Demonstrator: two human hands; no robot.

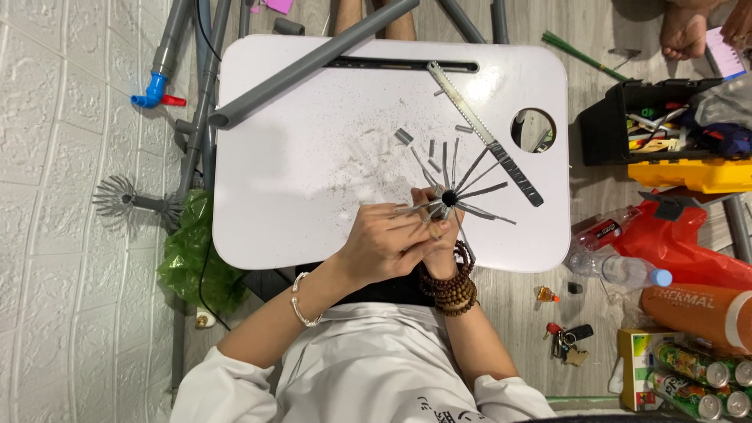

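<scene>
Holding item: grey pipe end cut into splayed strips (450, 196), clasped by both hands over the near edge of the white table (298, 180), right of its middle.

- Left hand (384, 247): grip closed around the uncut part of the pipe from the near-left side; silver bracelet at the wrist.
- Right hand (440, 227): grip closed on the pipe just under the dark opening, fingers tucked among the near strips; wooden bead bracelets at the wrist.
- Strips: fan outward from the opening, away from both grips, toward the table's right half.
- Hand saw (486, 135): flat on the table, running diagonally from the far edge to the right side, just beyond the strips.
- Long grey pipe (313, 63): lies across the far-left corner.
- Small grey offcuts (403, 136): scattered near the middle, with sawdust.
</scene>
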